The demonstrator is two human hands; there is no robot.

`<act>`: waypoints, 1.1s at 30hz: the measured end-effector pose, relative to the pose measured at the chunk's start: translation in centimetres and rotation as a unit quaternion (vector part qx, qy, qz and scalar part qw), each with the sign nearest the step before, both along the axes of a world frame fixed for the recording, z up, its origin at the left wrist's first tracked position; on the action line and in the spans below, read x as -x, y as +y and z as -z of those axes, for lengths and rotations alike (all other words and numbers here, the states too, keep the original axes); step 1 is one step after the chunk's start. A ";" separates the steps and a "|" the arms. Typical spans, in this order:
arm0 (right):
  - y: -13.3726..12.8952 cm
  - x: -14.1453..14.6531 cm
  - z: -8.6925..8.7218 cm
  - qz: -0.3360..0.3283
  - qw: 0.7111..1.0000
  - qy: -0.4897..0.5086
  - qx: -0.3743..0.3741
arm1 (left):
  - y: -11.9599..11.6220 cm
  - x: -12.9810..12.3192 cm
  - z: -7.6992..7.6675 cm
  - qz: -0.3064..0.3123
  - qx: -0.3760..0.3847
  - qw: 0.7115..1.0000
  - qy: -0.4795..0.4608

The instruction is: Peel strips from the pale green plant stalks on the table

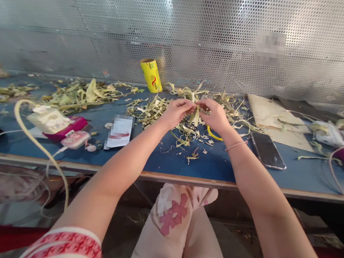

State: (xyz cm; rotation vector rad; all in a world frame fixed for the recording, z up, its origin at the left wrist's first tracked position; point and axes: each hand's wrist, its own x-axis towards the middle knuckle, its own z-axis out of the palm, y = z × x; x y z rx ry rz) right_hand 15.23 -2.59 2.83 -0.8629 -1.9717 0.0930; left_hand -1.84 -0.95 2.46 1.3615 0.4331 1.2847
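Note:
My left hand and my right hand meet over the blue table, fingertips close together. Both are closed in a pinch on a pale green dried leaf strip, which hangs down between them. Heaps of similar dried, curled plant strips lie under and around my hands. A yellow ring, perhaps a band or tape roll, is partly hidden by my right wrist. Small scraps are scattered on the tabletop nearer to me.
A yellow tube leans by the perforated metal panel. Phones lie left and right. Cardboard is at the back right. Magenta devices with cables, another leaf heap, and a neighbouring person's leg are at left.

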 end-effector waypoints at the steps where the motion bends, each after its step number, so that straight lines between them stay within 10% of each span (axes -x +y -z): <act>1: 0.0 0.0 0.0 0.000 1.000 0.000 -0.001 | -0.1 0.0 0.0 0.004 0.000 1.000 0.001; 33: -0.6 0.4 0.1 0.027 0.999 -0.027 0.005 | -0.5 -0.5 -0.2 -0.148 -0.060 0.976 0.146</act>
